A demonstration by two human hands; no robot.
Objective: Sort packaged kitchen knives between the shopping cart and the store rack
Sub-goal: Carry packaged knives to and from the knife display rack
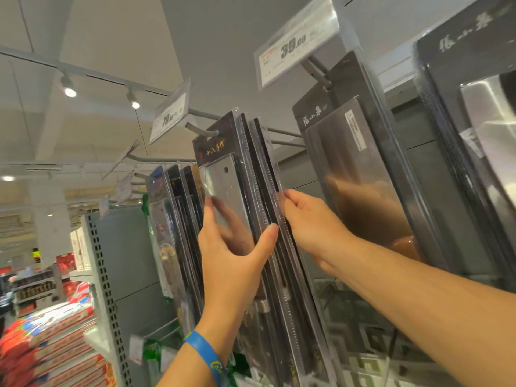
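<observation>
Seating cleaver packs (260, 163) on the rack hook (205, 132)
Left hand (231, 247) grips the front pack (222, 178), right hand (304, 222) pinches those behind; next, likely slide them home

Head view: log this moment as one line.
left hand: grips front pack | right hand: holds rear packs | front pack: on hook | cart: not in view

I log a front cleaver pack (220, 177): clear blister, black card with gold lettering, bright rectangular blade with a hole near its top corner. Hangs on the rack hook (203, 131), flush against perhaps three rear packs (264, 163), seen edge-on.
</observation>
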